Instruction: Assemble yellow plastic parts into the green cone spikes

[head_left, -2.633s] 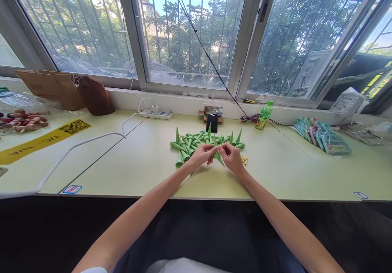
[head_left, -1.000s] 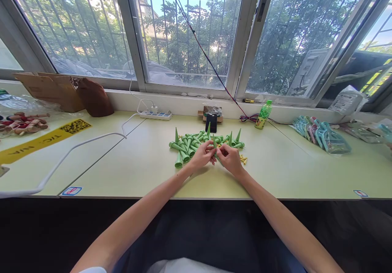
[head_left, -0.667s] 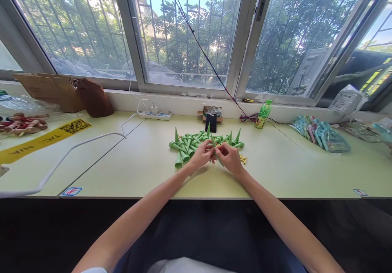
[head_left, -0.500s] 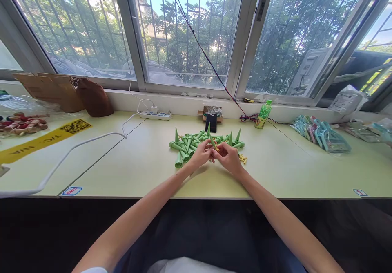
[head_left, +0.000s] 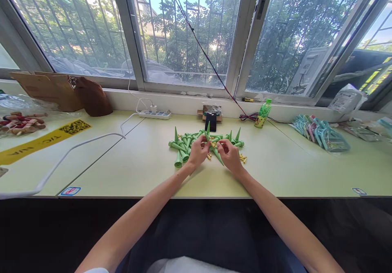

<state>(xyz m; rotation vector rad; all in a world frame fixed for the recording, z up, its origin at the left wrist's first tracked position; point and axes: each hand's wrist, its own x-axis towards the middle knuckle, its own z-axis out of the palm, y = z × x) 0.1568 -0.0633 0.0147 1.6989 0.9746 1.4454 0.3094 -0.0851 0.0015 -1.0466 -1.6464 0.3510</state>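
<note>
Both my hands work at the near side of a pile of green cones [head_left: 183, 144] with flared ends. My left hand [head_left: 198, 152] is closed in a pinch beside the pile; what sits between its fingertips is too small to make out. My right hand [head_left: 229, 154] is also pinched, its fingertips at some small yellow pieces [head_left: 213, 145]. Between the hands a single green cone [head_left: 218, 157] slants with its point toward me; I cannot tell whether a finger touches it. More yellow pegs [head_left: 243, 158] lie right of my right hand.
Behind the pile, a black phone [head_left: 211, 121] leans on a small box. A green bottle [head_left: 263, 113] stands back right, bagged pastel items [head_left: 321, 134] farther right. On the left are a power strip [head_left: 155, 115], a white cable [head_left: 82, 141] and red-and-tan wooden pieces [head_left: 23, 124].
The green cone held between both hands has come down and now points toward me. My hands have moved slightly apart, with the fingertips at the yellow pieces.
</note>
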